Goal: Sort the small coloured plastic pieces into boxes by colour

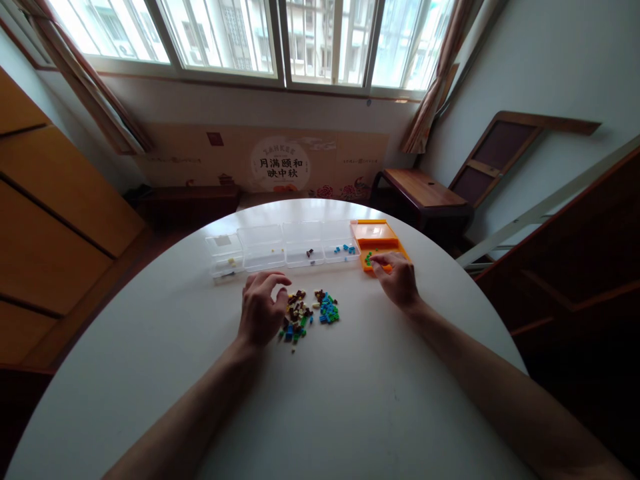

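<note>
My left hand (263, 308) is at the left edge of a pile of small brown, cream, blue and green building bricks (299, 312); its fingers are curved, with a gap between thumb and forefinger. Just right of that pile lies a second heap of mostly blue and green bricks (329, 309). My right hand (397, 277) is over the front of an orange box (380, 245) with its lid up. Its thumb and fingertips are pinched together beside several green bricks (369, 257); whatever they may hold is too small to make out.
Left of the orange box stands a row of clear plastic boxes (260, 240), with blue bricks (345, 249), brown bricks (309, 253) and cream bricks (231, 261) in separate ones. All stand on a round white table (340, 400). Beyond it is a wooden chair (425, 187).
</note>
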A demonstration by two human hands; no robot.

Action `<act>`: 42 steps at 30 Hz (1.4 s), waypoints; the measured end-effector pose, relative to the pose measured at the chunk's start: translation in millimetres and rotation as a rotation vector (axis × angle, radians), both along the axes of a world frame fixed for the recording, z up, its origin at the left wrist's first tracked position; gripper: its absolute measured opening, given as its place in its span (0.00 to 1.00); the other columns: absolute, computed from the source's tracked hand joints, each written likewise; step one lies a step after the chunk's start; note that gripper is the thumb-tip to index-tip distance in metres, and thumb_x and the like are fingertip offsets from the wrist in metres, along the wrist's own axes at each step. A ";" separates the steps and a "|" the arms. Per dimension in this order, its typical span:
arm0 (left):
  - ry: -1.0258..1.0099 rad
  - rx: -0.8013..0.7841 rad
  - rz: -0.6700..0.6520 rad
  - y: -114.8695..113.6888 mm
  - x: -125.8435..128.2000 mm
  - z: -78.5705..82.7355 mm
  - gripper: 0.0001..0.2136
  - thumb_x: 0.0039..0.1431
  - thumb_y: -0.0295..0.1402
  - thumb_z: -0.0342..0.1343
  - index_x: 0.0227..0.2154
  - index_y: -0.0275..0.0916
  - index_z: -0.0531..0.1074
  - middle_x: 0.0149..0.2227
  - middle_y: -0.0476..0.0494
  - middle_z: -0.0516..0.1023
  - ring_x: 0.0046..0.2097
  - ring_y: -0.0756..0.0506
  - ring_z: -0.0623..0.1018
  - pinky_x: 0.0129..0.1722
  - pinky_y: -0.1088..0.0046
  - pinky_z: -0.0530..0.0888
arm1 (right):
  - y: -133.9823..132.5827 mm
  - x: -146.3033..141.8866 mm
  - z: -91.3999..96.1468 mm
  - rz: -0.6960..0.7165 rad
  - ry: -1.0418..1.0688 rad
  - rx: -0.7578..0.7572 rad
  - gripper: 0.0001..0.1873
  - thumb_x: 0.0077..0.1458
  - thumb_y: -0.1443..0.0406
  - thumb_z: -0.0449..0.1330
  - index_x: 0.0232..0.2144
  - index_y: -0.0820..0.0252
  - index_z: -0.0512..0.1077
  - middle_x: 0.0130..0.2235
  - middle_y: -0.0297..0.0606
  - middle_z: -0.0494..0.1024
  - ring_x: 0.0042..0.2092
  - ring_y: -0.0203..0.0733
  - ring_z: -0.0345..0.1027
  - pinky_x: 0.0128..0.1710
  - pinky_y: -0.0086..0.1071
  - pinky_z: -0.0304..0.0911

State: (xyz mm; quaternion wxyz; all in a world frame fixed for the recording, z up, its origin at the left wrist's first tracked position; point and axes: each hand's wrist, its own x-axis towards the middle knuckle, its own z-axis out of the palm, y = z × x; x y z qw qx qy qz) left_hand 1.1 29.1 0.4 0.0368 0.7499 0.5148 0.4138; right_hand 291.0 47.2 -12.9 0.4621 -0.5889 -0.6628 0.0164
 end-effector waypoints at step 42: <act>0.246 -0.063 -0.138 -0.5 1.3 -3.0 0.07 0.59 0.33 0.55 0.32 0.45 0.79 0.43 0.43 0.77 0.49 0.38 0.70 0.47 0.54 0.65 | -23.0 -34.7 4.7 0.228 -0.152 0.017 0.06 0.57 0.66 0.58 0.33 0.57 0.76 0.32 0.36 0.78 0.38 0.44 0.67 0.44 0.39 0.58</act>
